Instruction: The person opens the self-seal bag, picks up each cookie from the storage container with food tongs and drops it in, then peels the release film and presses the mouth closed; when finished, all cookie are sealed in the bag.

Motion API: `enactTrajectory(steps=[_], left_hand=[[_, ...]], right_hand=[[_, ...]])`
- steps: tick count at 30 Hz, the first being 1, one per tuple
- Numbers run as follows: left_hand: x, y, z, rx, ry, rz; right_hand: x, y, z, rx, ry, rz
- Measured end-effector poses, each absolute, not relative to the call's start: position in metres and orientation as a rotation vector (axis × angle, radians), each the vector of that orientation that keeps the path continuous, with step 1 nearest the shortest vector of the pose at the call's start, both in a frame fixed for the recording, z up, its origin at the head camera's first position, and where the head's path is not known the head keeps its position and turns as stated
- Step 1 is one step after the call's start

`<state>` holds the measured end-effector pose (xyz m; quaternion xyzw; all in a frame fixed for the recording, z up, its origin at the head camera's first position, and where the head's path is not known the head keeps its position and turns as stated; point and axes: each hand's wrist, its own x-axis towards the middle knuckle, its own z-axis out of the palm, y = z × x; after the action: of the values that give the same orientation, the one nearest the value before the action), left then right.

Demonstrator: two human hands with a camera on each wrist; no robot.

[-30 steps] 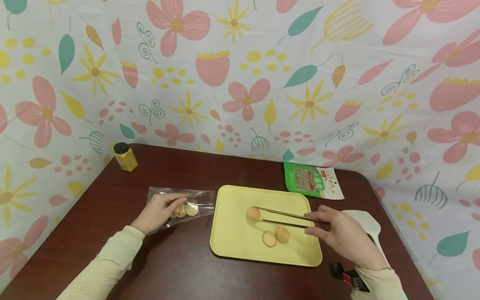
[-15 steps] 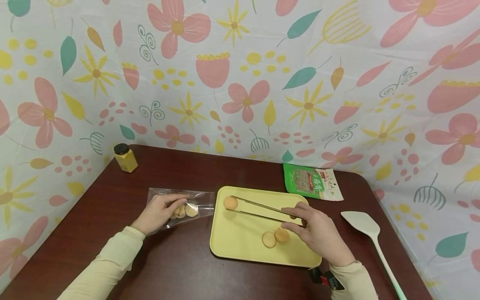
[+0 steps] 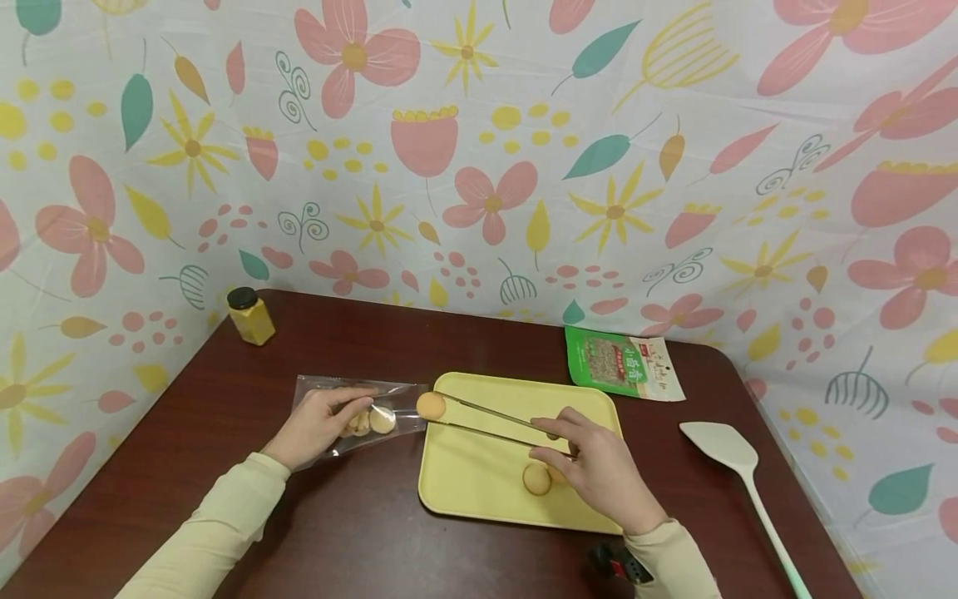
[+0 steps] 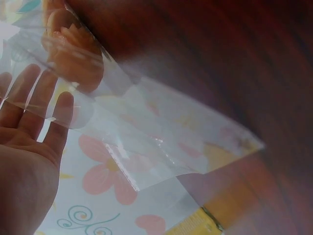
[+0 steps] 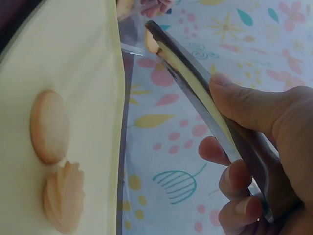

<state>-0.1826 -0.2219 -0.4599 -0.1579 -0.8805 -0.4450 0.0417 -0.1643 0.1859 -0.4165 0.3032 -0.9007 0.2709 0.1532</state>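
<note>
Pinching metal tongs between thumb and fingers, my right grip clamps a round cookie at their tips. The two arms press its opposite edges, presumably so that it travels without a fingertip touching it. The cookie hangs over the left rim of the yellow tray, by the near end of the clear bag; whether it touches the film cannot be told. My left grip holds that bag by its upper edge, with several bagged cookies resting inside; the hold likely steadies the limp plastic, which would otherwise slide or collapse. On the tray, as the right wrist view shows, a smooth cookie lies beside a ridged cookie, within easy reach of the tongs. Set aside on the surface, apparently to leave working room, are the yellow jar, the green pouch and the pale spatula.
</note>
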Motion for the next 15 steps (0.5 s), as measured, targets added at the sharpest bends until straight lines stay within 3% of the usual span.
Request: enactTrajectory(steps=[15], left_hand=[[-0.183, -0.223, -0.46, -0.478, -2.703, -1.375]], right_hand=[[-0.161, 0.167, -0.424, 0.922, -2.556, 0.848]])
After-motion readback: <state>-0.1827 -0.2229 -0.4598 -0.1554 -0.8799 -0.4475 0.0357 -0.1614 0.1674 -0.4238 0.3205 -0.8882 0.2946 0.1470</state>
